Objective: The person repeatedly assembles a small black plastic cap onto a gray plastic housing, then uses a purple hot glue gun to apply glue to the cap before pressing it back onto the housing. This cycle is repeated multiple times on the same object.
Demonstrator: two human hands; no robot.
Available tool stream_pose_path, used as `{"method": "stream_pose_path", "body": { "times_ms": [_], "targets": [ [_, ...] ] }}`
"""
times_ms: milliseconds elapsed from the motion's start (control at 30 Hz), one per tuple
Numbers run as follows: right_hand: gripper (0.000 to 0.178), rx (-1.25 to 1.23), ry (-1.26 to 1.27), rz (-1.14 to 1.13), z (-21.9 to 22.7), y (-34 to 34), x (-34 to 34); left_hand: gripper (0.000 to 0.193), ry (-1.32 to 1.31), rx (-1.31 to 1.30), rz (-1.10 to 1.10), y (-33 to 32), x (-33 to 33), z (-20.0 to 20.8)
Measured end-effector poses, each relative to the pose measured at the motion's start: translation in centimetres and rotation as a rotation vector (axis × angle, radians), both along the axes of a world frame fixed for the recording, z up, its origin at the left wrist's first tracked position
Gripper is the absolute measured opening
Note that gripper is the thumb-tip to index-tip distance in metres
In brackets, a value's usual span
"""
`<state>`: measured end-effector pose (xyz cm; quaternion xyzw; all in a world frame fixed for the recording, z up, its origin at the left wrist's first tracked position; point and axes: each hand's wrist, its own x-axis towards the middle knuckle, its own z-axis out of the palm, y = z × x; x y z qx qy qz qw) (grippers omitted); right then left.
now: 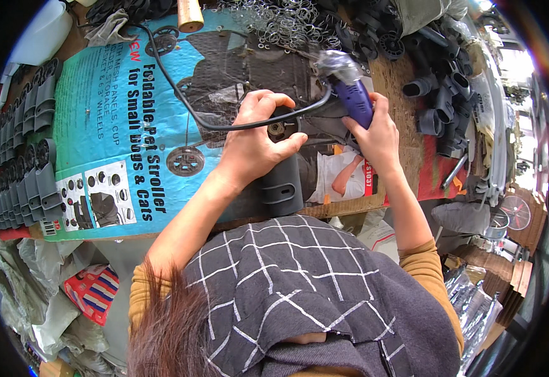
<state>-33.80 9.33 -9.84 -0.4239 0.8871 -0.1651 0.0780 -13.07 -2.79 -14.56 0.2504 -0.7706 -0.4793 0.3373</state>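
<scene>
My left hand curves around the round upper end of a dark grey plastic fitting. Thumb and fingers are bent about it, and a small metal piece shows in its round hollow. The fitting's long body points toward me near the table's front edge. In my right hand is a purple corded power tool, gripped by its body. Its shiny head, smeared by motion, points away to the upper left. The black cord loops from the back left, across my left hand, to the tool.
A printed blue cardboard sheet covers the table. Rows of grey fittings stand at the left. Metal rings are heaped at the back, beside a wooden handle. More dark plastic parts pile up on the right.
</scene>
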Motion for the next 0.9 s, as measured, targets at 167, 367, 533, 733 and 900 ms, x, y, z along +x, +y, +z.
{"method": "stream_pose_path", "body": {
  "times_ms": [167,367,533,733,900],
  "targets": [
    [0.03,-0.401,0.207,0.695,2.4,0.2,5.3,0.052,-0.046,-0.039,-0.014,-0.2,0.3,0.2],
    [0.04,-0.242,0.224,0.693,1.2,-0.9,8.7,0.047,-0.041,-0.011,0.006,0.0,0.3,0.1],
    [0.039,-0.206,0.211,0.662,0.9,-0.9,8.7,0.048,-0.034,-0.012,0.012,0.1,0.2,0.0],
    [0.02,-0.322,0.184,0.579,1.8,-1.7,7.6,0.052,-0.061,-0.029,0.012,-0.1,0.3,0.0],
    [0.006,-0.271,0.096,0.551,1.5,-3.7,6.8,0.055,-0.032,-0.108,0.001,-0.2,0.1,0.2]
  ]
}}
